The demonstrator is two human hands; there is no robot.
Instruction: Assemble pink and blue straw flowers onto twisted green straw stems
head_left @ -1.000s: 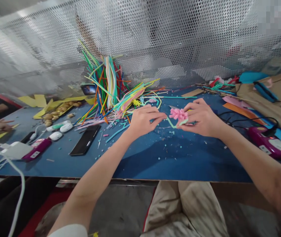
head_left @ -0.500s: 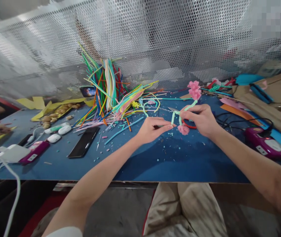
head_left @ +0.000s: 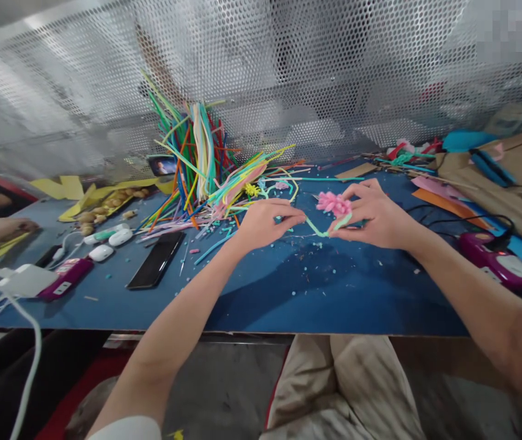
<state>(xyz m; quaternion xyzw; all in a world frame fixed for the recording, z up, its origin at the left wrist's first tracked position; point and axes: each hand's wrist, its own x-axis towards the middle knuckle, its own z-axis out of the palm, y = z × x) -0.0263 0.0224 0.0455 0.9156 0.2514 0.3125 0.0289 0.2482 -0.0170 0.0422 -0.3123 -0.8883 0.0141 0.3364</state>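
Pink, fluffy pipe-cleaner blossom hangs low over the worktop, beside the fingers of the right hand, having dropped from above that hand half a second ago; its bent pale-green fuzzy stem now spans the two hands, suggesting shaping is under way; the left hand pinches the stem between thumb and fingertips; the right grips it near the bloom, upper fingers loosely raised; scraps dot the blue worktop; a multicoloured sheaf of pipe cleaners stands before a perforated silver metal panel; a co-worker's hand shows far left.
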